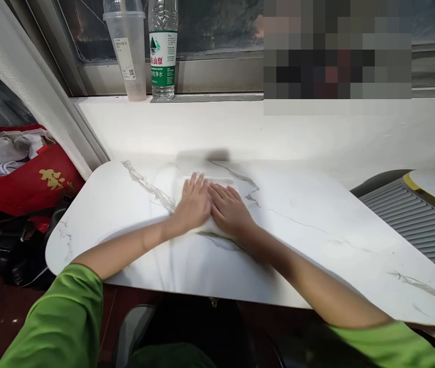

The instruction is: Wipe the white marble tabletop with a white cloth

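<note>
Resting flat, your left hand [194, 202] and right hand [229, 208] meet near the middle of the tabletop [297, 250], fingers extended, close together, nothing visibly gripped. Some pale, flat thing [208, 225] seems to lie under them. Load both palms evenly, shift them as a pair, so it doesn't skid or crease. Can't make out your thumbs or the pale thing's material and outline: covered, white on white.

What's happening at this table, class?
A person in green sleeves has their left hand and right hand side by side, palms down and fingers pointing forward, over the white marbled table. Whether anything lies beneath them is hard to tell. A plastic cup and a water bottle stand by the window.
</note>
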The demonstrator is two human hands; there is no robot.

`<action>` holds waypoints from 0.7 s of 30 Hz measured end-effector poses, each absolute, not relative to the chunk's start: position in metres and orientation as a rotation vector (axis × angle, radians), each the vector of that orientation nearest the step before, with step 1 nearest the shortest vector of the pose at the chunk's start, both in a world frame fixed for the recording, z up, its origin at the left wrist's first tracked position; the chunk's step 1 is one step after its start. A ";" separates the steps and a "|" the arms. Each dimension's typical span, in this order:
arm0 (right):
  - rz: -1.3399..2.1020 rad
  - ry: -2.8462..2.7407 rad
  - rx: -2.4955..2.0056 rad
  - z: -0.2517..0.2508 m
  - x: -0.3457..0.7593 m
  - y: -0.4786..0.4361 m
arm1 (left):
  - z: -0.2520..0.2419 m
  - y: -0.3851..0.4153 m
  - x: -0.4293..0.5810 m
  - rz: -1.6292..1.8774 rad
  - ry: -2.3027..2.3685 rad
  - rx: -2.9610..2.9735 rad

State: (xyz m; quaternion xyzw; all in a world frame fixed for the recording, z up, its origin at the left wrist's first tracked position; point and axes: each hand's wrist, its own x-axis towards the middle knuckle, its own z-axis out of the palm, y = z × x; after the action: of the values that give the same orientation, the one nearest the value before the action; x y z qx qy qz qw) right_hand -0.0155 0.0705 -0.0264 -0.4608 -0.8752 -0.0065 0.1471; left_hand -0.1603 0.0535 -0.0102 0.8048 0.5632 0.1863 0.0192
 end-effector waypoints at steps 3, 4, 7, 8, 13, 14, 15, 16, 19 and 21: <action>-0.128 -2.478 -1.214 -0.034 0.022 0.022 | -0.010 0.010 -0.133 0.569 1.534 2.583; -0.158 -2.468 -1.161 -0.035 0.033 0.008 | -0.009 -0.003 -0.125 0.542 1.487 2.581; -0.244 -2.437 -1.065 -0.037 0.060 -0.025 | -0.007 -0.034 -0.105 0.475 1.409 2.553; -0.263 -2.432 -1.055 -0.037 0.065 -0.032 | -0.007 -0.040 -0.101 0.461 1.385 2.552; -0.240 -2.409 -1.102 -0.039 0.077 -0.026 | -0.009 -0.036 -0.095 0.407 1.315 2.606; -0.224 -2.401 -1.128 -0.040 0.077 -0.018 | -0.010 -0.029 -0.095 0.406 1.350 2.610; -0.208 -2.393 -1.161 -0.040 0.076 -0.009 | -0.010 -0.022 -0.094 0.407 1.396 2.608; -0.193 -2.387 -1.200 -0.041 0.075 0.001 | -0.011 -0.013 -0.093 0.404 1.444 2.600; -0.155 -2.387 -1.322 -0.041 0.070 0.036 | -0.011 0.019 -0.089 0.363 1.567 2.562; -0.138 -2.396 -1.379 -0.039 0.065 0.062 | -0.010 0.046 -0.087 0.328 1.617 2.544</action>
State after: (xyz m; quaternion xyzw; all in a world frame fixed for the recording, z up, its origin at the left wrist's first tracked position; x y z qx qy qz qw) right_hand 0.0651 0.0620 -0.0387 -0.4894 -0.8507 -0.0490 0.1857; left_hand -0.0866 0.0458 -0.0096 0.8378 0.5324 0.1079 0.0548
